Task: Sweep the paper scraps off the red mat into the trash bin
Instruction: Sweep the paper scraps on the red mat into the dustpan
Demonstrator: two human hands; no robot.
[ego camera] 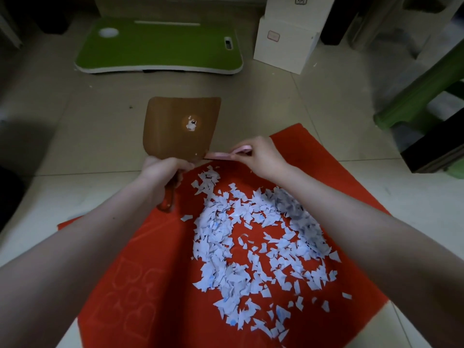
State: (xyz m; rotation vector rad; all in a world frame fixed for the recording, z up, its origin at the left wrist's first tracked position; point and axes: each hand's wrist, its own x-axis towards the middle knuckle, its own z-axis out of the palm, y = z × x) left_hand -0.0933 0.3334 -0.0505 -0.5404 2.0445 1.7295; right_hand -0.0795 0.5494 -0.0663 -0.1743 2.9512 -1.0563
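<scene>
- Paper scraps (pixel 221 229), small torn pieces of pale white-blue paper, lie in a loose heap across the middle and right of the red mat (pixel 155 259), with a few strays near its edges.
- They should handle as very light, limp and flighty; a quick stroke could scatter them, so short, low strokes towards the pan look safer than picking them up.
- The red mat is a thin, soft sheet, slightly rumpled, with faint embossed outlines at its near left; it lies flat on the pale tiled floor (pixel 100 136).
- The left hand (pixel 163 169) is curled round the handle of a flat brown plastic dustpan (pixel 175 126), whose smooth, stiff blade rests on the floor just beyond the mat's far edge.
- The right hand (pixel 258 156) pinches a slim pink tool (pixel 221 154), probably a small brush; its bristles cannot be made out.
- No trash bin is in view.
- Beyond lie a green lap desk (pixel 158 51) with a white rim and stacked white boxes (pixel 286 43).
</scene>
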